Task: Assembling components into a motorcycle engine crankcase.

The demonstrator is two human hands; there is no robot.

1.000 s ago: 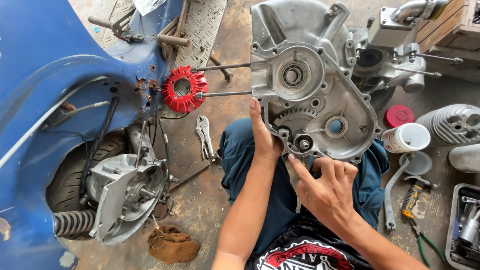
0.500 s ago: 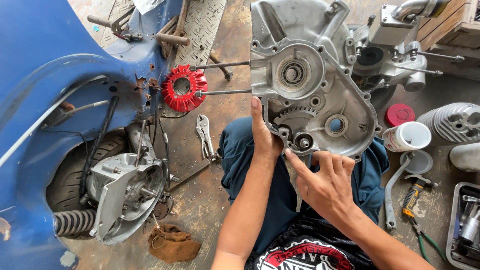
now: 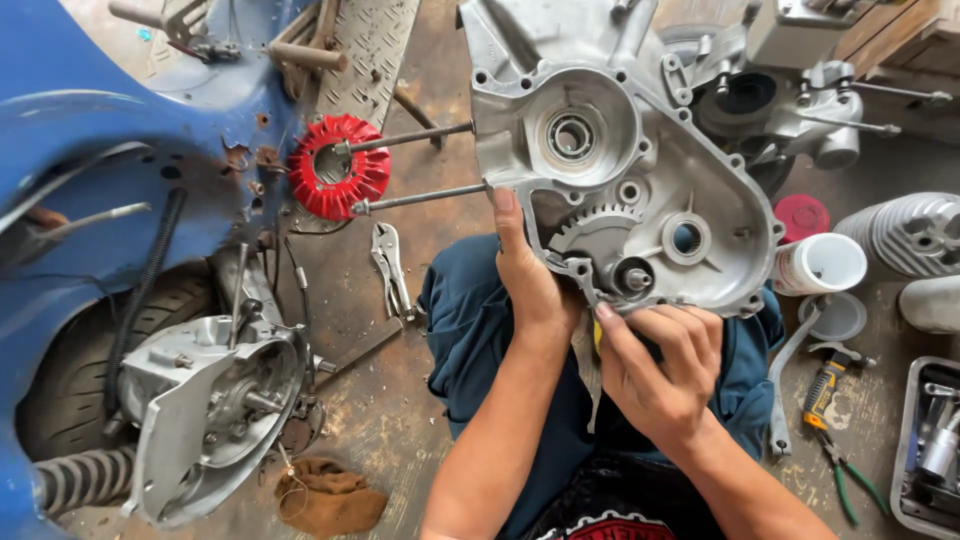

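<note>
Both hands on engine case [image 3: 640,170] — locking pliers [image 3: 392,268], cup [image 3: 822,264] flank it.

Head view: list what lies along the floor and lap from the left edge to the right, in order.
Blue scooter body → red finned fan → locking pliers → left hand → right hand, both at the silver engine casing → white cup → grey tray.

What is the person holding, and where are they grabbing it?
The left hand grips the silver engine case by its lower edge. The right hand pinches a small tool, mostly hidden.
</note>
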